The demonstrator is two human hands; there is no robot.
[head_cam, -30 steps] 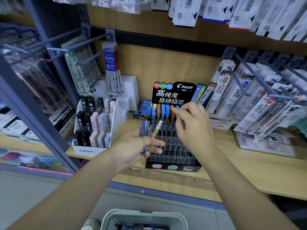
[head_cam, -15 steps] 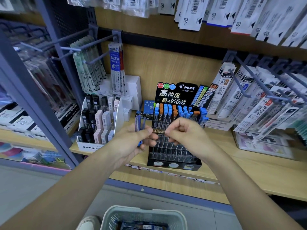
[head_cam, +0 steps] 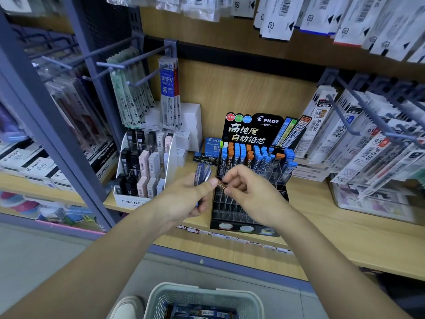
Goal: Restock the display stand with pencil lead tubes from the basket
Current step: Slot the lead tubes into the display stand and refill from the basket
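Wooden stationery shelf [head_cam: 333, 226], black Pilot display stand [head_cam: 241, 217] at centre; its far rows hold blue- and orange-capped tubes [head_cam: 253, 157]. Just before the stand, the right hand [head_cam: 250, 192] pinches a brown lead tube [head_cam: 222, 185] between thumb and curled fingers. The left hand [head_cam: 184, 201] grips a bundle of blue tubes [head_cam: 201, 173], thumb touching the brown tube. Basket [head_cam: 161, 298] sits nearest, tubes inside.

This is an aisle in a stationery shop. Barcoded pen refill packets [head_cam: 169, 95] hang in rows from metal hooks [head_cam: 108, 64]. A branded display stand [head_cam: 248, 132] of pencil lead tubes [head_cam: 239, 155] stands beside a box of erasers [head_cam: 128, 201] on a wooden shelf [head_cam: 333, 217]. Small price labels [head_cam: 230, 237] line its front edge, and a plastic basket [head_cam: 202, 290] sits on the floor.
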